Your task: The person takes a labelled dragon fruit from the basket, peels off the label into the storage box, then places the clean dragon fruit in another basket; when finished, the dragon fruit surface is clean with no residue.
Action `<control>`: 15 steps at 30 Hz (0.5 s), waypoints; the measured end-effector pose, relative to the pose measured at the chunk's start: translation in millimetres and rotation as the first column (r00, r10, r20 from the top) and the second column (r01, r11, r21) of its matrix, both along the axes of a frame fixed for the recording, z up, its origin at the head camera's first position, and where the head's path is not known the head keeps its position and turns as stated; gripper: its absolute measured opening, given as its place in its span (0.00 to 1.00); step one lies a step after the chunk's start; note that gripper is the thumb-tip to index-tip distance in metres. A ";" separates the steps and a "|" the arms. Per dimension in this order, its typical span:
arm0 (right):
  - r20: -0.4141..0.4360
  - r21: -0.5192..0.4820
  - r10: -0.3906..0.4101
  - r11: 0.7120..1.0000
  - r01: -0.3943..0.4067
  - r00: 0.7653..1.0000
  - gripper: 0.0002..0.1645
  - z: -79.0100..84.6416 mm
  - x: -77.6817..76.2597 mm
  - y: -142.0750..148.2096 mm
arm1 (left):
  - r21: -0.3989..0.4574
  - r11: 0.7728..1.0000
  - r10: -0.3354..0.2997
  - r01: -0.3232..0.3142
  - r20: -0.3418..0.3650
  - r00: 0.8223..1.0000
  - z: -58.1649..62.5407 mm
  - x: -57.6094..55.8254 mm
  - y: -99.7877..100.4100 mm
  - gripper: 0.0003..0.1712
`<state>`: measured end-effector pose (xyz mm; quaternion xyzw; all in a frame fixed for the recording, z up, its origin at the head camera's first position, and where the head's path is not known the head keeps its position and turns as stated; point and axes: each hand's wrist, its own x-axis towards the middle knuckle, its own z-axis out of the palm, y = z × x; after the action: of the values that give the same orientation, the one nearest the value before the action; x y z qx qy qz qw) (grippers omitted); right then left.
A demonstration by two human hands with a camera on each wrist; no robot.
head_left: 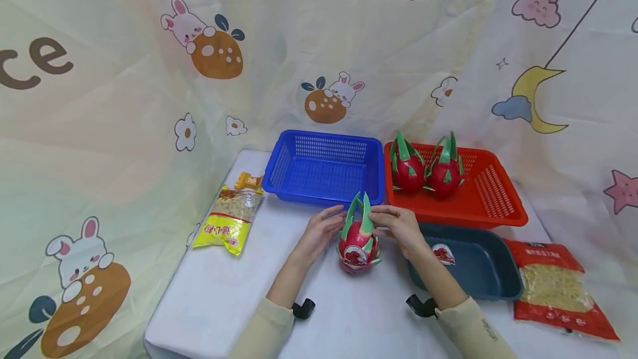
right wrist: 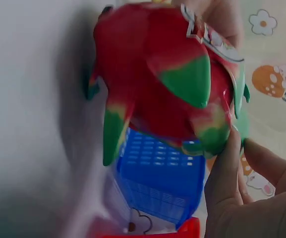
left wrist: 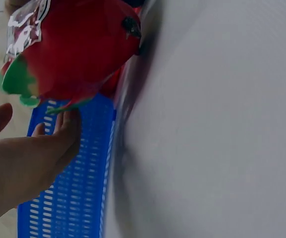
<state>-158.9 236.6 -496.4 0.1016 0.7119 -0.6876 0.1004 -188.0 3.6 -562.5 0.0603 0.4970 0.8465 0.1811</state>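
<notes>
A red toy-like dragon fruit with green leaf tips and a round sticker stands on the white table, leaves upward. My right hand pinches one of its upright leaves between thumb and fingers, as the right wrist view shows at the leaf tip. On the other side, my left hand is held beside the fruit with loosely bent fingers; in the left wrist view this hand has its thumb apart and grips nothing. Whether its fingertips touch the leaves cannot be told.
Behind the fruit stand a blue basket and a red basket holding two dragon fruits. A dark blue tray lies right, near a red food bag. At left lie a yellow bag and a small orange packet.
</notes>
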 end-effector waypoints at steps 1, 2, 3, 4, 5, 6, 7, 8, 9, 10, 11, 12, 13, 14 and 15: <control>-0.019 0.012 0.005 1.000 -0.004 1.000 0.28 0.9 0.6 -0.6 | -0.026 1.000 -0.006 0.006 -0.005 1.000 -0.3 0.6 1.8 0.28; -0.037 0.021 0.006 1.000 -0.005 0.999 0.27 1.5 1.0 -1.4 | -0.054 0.999 -0.004 0.004 -0.006 1.000 -0.1 1.7 3.3 0.28; -0.054 0.037 0.011 0.999 -0.009 0.998 0.27 2.3 1.3 -2.0 | -0.087 0.996 0.005 -0.006 -0.018 1.000 0.6 3.5 4.5 0.27; -0.069 0.048 0.017 0.999 -0.014 0.997 0.27 3.2 1.8 -2.4 | -0.122 0.992 0.024 -0.028 -0.035 0.999 1.2 5.3 5.2 0.27; -0.080 0.062 0.025 0.998 -0.020 0.996 0.27 3.8 1.8 -3.3 | -0.151 0.987 0.053 -0.060 -0.054 0.997 2.1 7.2 5.0 0.25; -0.089 0.075 0.029 0.997 -0.022 0.996 0.26 4.4 1.9 -4.2 | -0.176 0.979 0.088 -0.100 -0.073 0.993 2.9 9.3 4.3 0.24; -0.094 0.084 0.026 0.996 -0.019 0.995 0.26 4.8 1.9 -4.8 | -0.199 0.970 0.121 -0.138 -0.097 0.988 4.2 11.7 3.2 0.22; -0.094 0.092 0.024 0.996 -0.015 0.995 0.25 5.0 2.0 -5.2 | -0.220 0.961 0.146 -0.170 -0.121 0.982 5.6 13.7 1.7 0.21; -0.094 0.099 0.022 0.995 -0.013 0.995 0.25 5.3 2.2 -5.3 | -0.232 0.953 0.164 -0.196 -0.149 0.975 7.2 15.3 0.1 0.19; -0.095 0.101 0.024 0.995 -0.014 0.995 0.24 5.3 2.3 -5.0 | -0.239 0.949 0.168 -0.207 -0.172 0.971 8.6 16.7 -1.8 0.19; -0.096 0.102 0.022 0.995 -0.013 0.995 0.24 5.2 2.4 -4.8 | -0.237 0.950 0.159 -0.204 -0.194 0.968 10.5 18.1 -3.7 0.18; -0.096 0.102 0.021 0.995 -0.011 0.995 0.24 4.8 2.5 -4.4 | -0.232 0.955 0.139 -0.188 -0.212 0.967 11.9 19.0 -5.6 0.18; -0.095 0.098 0.018 0.995 -0.009 0.995 0.23 4.3 2.5 -3.9 | -0.226 0.960 0.113 -0.165 -0.227 0.967 13.8 20.1 -7.3 0.18; -0.095 0.097 0.022 0.995 -0.013 0.995 0.23 4.0 2.7 -3.3 | -0.224 0.964 0.086 -0.142 -0.241 0.967 14.9 20.7 -8.7 0.18; -0.096 0.096 0.025 0.995 -0.016 0.995 0.23 3.7 2.9 -2.7 | -0.223 0.967 0.061 -0.120 -0.254 0.965 15.9 21.0 -9.7 0.19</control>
<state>-156.0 233.8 -492.7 0.0657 0.7488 -0.6561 0.0678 -167.0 -6.2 -546.5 0.1195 0.6150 0.7748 0.0852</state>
